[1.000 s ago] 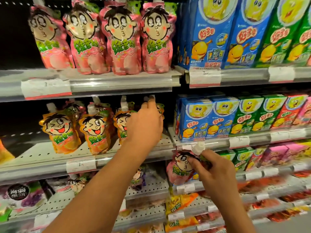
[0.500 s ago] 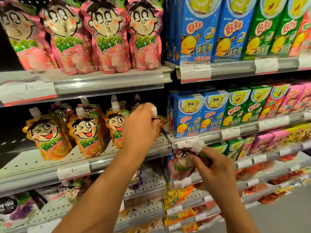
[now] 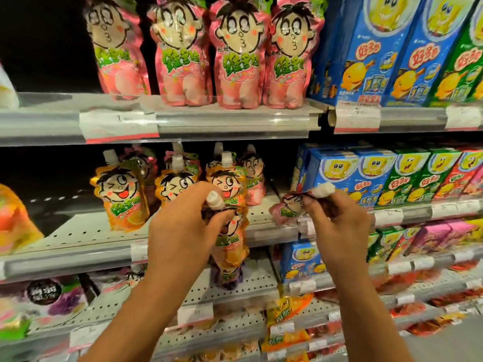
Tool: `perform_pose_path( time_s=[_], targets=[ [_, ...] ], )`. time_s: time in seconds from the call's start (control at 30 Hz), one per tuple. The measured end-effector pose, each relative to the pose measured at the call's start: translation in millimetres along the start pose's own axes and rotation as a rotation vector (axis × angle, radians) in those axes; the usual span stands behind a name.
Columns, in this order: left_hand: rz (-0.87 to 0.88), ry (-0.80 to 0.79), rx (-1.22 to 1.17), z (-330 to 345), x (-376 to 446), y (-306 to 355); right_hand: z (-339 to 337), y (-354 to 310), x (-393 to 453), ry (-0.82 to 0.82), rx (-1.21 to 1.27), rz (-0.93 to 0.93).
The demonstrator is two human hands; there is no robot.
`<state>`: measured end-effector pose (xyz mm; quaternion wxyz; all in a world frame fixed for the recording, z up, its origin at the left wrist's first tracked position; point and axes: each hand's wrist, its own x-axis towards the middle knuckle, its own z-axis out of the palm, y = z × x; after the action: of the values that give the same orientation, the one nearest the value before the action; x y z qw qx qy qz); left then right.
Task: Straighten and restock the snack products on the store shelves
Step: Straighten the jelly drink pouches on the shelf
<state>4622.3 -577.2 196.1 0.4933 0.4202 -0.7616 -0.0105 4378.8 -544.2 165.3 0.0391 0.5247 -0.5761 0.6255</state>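
Note:
My left hand [image 3: 183,228] grips an orange jelly pouch [image 3: 231,244] by its neck under the white cap, and the pouch hangs in front of the middle shelf [image 3: 78,259]. My right hand [image 3: 339,226] pinches a pink jelly pouch [image 3: 287,209] near its white cap, holding it tilted over the shelf's front edge. Orange pouches [image 3: 121,197] stand upright on the middle shelf behind my left hand, with pink ones [image 3: 252,176] further back. A row of large pink pouches [image 3: 235,56] stands on the upper shelf.
Blue, green and red snack boxes [image 3: 392,176] fill the shelves to the right, with bigger boxes [image 3: 379,48] above. Lower shelves hold a purple pouch [image 3: 227,278], yellow packets [image 3: 285,309] and red packets. The left part of the middle shelf is bare and dark. Price tags line each edge.
My left hand has pulled an orange pouch off the middle shelf and lowered it toward me. My right hand has raised the pink pouch up to the shelf edge.

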Motion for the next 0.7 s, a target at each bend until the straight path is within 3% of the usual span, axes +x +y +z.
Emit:
perform_pose_path(
  time_s=[0.17,0.33,0.53,0.6,0.7],
  targets=[
    [-0.047,-0.019,0.070,-19,-22,-29,32,-17,23,-0.056,-0.052,0.013],
    [-0.104,-0.042,0.105,-26,-43,-52,50,-12,51,-0.308,-0.268,0.065],
    [-0.130,-0.056,0.103,-28,-56,-63,64,-7,64,-0.404,-0.339,0.150],
    [-0.132,-0.067,0.110,-27,-59,-69,62,-11,55,-0.374,-0.307,0.169],
    [-0.167,-0.091,0.115,-26,-66,-80,52,-15,15,-0.142,-0.289,0.069]
  ],
)
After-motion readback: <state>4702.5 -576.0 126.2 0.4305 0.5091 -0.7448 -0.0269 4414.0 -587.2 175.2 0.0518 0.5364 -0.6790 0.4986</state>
